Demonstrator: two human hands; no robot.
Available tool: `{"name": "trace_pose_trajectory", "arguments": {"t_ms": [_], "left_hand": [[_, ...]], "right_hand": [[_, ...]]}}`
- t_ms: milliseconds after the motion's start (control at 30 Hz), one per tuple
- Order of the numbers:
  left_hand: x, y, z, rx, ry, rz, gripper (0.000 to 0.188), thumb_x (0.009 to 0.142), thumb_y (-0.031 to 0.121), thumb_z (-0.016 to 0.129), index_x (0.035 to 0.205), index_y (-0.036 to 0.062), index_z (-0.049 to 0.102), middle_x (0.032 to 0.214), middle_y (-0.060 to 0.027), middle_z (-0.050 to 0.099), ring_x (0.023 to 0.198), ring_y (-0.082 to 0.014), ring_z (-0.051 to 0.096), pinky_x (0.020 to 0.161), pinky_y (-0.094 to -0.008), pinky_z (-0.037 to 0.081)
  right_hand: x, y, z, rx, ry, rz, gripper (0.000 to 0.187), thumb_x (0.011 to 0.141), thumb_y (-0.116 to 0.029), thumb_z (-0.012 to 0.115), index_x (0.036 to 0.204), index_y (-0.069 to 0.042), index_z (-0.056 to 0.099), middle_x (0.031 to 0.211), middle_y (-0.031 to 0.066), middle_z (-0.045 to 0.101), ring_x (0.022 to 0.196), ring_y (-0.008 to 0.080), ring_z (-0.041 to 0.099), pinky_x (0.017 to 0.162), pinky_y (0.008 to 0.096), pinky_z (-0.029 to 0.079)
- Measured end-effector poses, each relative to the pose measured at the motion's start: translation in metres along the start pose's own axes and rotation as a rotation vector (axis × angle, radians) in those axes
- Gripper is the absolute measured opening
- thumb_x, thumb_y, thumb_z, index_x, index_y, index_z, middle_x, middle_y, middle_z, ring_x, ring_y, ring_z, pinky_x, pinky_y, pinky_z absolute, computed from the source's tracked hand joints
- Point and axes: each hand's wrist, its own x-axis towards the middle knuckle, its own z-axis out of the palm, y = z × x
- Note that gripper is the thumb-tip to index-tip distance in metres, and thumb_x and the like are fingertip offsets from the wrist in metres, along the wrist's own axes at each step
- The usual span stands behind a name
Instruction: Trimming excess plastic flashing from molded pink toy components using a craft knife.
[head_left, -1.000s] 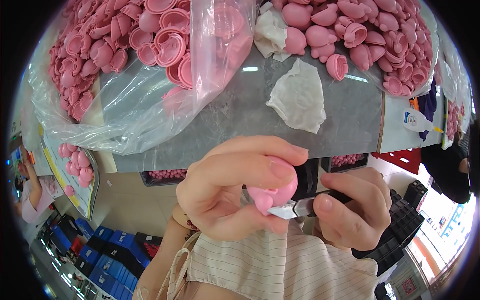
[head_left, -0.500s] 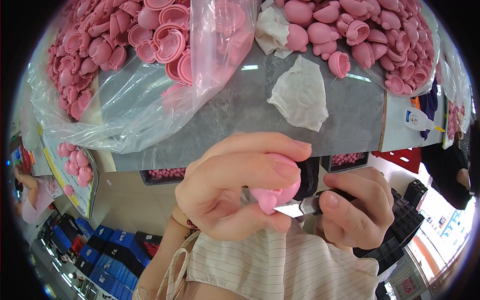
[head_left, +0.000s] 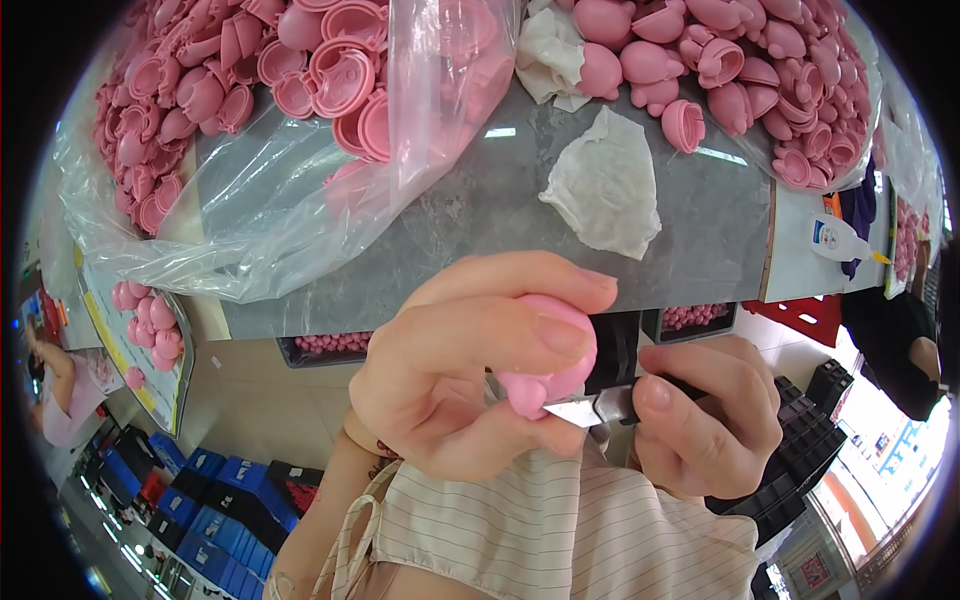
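Both hands are occupied. At left, the left hand (head_left: 440,370) grasps a rounded pink piece (head_left: 568,377) in its fingers, below the near edge of the grey table (head_left: 480,230). From the lower part of this piece sticks out a small knob (head_left: 525,396). Just right of it is the knife (head_left: 612,403), lying almost level, its tip pointing left; whether it touches the knob, I cannot tell. Furthest right, the right hand (head_left: 710,420) grips the knife's dark handle.

From the wearer's head, one wide fisheye view looks down, with the fingers (head_left: 455,338) near the lens, the bench (head_left: 480,230) farther off, and straight edges bending toward its rim.
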Motion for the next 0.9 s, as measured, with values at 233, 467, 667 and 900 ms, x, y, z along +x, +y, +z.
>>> {"name": "trace_pose_trajectory", "arguments": {"t_ms": [233, 467, 667, 900], "left_hand": [[0.002, 0.0, -0.001, 0.041, -0.012, 0.016, 0.051, 0.068, 0.02, 0.069, 0.105, 0.0033, 0.038, 0.097, -0.0291, 0.047, 0.062, -0.0158, 0.05, 0.051, -0.0223, 0.044], [0.002, -0.001, 0.0, 0.018, -0.011, 0.031, 0.05, 0.069, 0.021, 0.068, 0.105, 0.0035, 0.038, 0.097, -0.0298, 0.047, 0.059, -0.0159, 0.049, 0.049, -0.022, 0.043], [-0.001, -0.003, 0.0, 0.006, 0.02, 0.018, 0.05, 0.069, 0.022, 0.068, 0.105, 0.0038, 0.039, 0.098, -0.0299, 0.047, 0.058, -0.0155, 0.049, 0.049, -0.0218, 0.042], [0.002, -0.005, 0.0, 0.021, -0.015, 0.066, 0.05, 0.069, 0.02, 0.068, 0.106, 0.0025, 0.039, 0.097, -0.033, 0.047, 0.058, -0.0166, 0.05, 0.049, -0.0226, 0.043]], "right_hand": [[0.001, -0.001, -0.007, -0.11, -0.04, -0.069, 0.029, 0.049, -0.016, 0.065, 0.078, -0.015, 0.068, 0.062, 0.0033, 0.055, 0.042, 0.0088, 0.043, 0.034, 0.0153, 0.028], [0.001, -0.004, 0.003, 0.014, 0.025, 0.062, 0.027, 0.051, -0.014, 0.067, 0.077, -0.015, 0.068, 0.061, 0.0027, 0.055, 0.04, 0.0078, 0.043, 0.033, 0.0155, 0.027], [0.002, 0.001, -0.002, -0.066, -0.032, -0.049, 0.023, 0.051, -0.014, 0.068, 0.075, -0.015, 0.067, 0.061, 0.0029, 0.055, 0.04, 0.0076, 0.043, 0.033, 0.0153, 0.028], [0.002, -0.003, 0.004, 0.054, 0.043, 0.05, 0.024, 0.051, -0.012, 0.067, 0.075, -0.012, 0.067, 0.058, 0.0038, 0.056, 0.04, 0.0086, 0.046, 0.032, 0.0153, 0.029]]}}
